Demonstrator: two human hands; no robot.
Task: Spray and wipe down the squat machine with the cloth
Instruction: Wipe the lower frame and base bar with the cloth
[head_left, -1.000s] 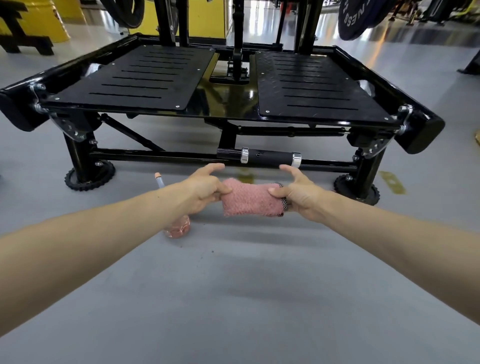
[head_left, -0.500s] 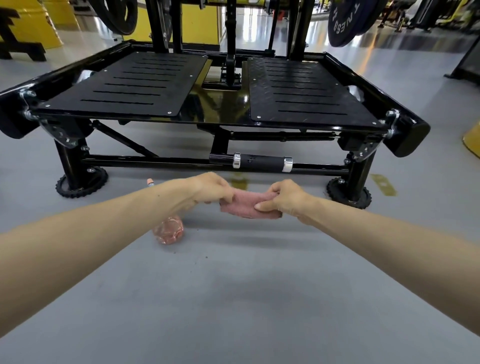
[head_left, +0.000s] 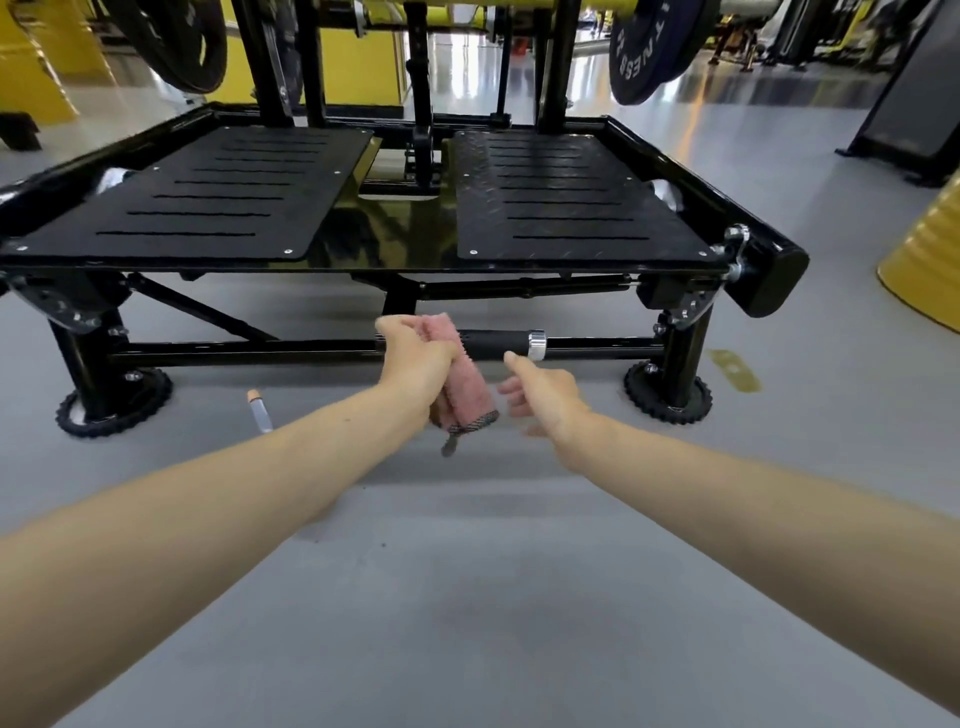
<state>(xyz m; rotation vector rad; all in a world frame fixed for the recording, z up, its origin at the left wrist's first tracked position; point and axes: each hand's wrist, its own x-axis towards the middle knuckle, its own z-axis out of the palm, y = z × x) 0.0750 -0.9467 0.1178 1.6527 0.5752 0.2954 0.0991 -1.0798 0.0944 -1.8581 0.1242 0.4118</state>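
Pink cloth (head_left: 465, 384) in left hand (head_left: 415, 361); forearm (head_left: 291, 467) hides most of spray bottle (head_left: 258, 410).

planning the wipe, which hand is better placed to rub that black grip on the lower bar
Left, probably. The left hand grips the pink cloth close by the black grip; the right hand is open and holds nothing.

Pink cloth (head_left: 464, 379) fuzzy terry; squat machine (head_left: 769, 280) glossy black metal.
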